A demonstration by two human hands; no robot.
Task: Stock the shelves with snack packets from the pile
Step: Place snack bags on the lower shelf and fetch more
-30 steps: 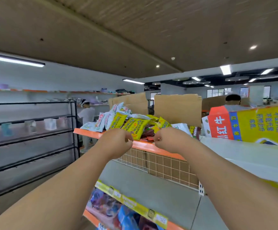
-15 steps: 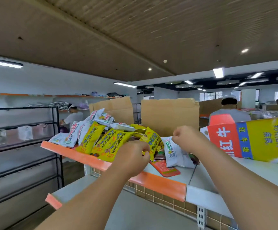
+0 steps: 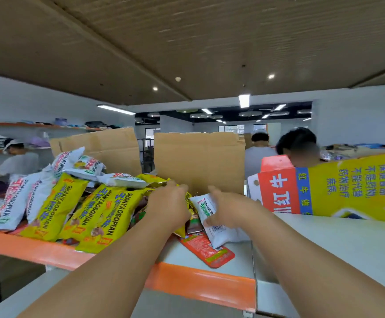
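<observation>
Orange-edged shelf (image 3: 37, 249) carries the pile (image 3: 83, 203) of snack packets right in front of you. Two cardboard sheets (image 3: 198, 161) stand behind it and one printed carton (image 3: 336, 187) sits to the right. Your right hand (image 3: 230, 210) wraps the white packet (image 3: 206, 211) at the pile's right end, thumb across its front. Your left hand (image 3: 167, 206) is buried knuckles-up among the yellow packets (image 3: 104, 216), and I cannot tell whether it has closed on anything.

Watch the slope. The front yellow packets overhang the orange lip, so tugging one out from behind could slide them off. The orange-red packet (image 3: 206, 251) lies flat near the edge, where your wrist could sweep it away.

I count at least four yellow, about six white and one orange-red.
</observation>
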